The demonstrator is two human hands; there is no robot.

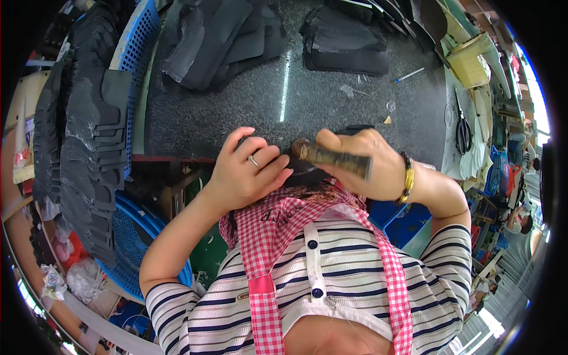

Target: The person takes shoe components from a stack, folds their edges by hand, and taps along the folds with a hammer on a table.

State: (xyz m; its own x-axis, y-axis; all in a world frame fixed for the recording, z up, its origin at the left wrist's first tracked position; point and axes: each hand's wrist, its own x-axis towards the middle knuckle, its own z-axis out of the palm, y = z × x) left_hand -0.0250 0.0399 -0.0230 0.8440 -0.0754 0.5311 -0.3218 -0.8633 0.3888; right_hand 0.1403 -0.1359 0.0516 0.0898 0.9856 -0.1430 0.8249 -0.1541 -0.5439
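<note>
My right hand point(370, 165) is shut on a worn hammer point(334, 158), its handle lying sideways across my fist and its head pointing left. My left hand point(245, 171) rests at the near edge of the dark speckled worktable point(284, 100), fingers pressing on a black flat piece point(305, 168) that is mostly hidden under both hands. A ring sits on one left finger and a gold and dark bracelet on my right wrist.
Stacks of black cut foam pieces point(346, 41) lie at the table's far side, more fill a blue basket point(89, 136) at the left. Scissors point(463, 130) and a yellow crate point(470, 59) sit at the right. A pen point(409, 74) lies on the table.
</note>
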